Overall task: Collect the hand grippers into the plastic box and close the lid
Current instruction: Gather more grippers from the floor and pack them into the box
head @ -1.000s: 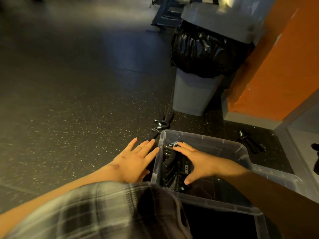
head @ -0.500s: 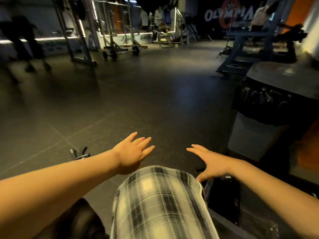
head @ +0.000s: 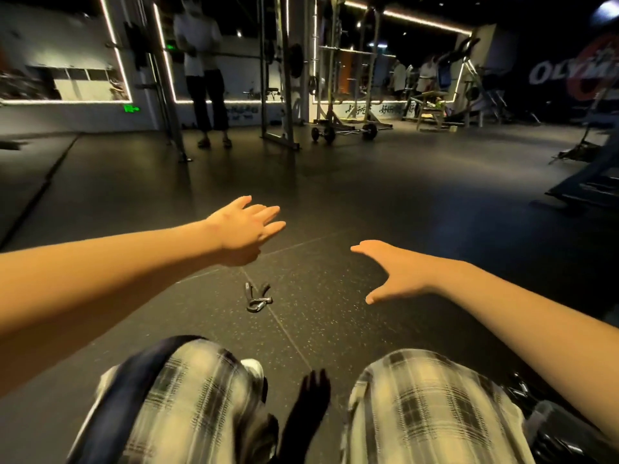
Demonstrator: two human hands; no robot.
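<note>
Lying on dark speckled floor (head: 335, 202), gripper (head: 256, 297): black handles w/ metal coil, between knees and hands. Left hand (head: 246, 229) & right hand (head: 393, 274) both spread flat, holding nothing.

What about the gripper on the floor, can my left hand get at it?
Probably yes: the gripper lies in the open on the floor, just beneath the left hand in view. That hand is open and empty, and nothing lies between them.
</note>
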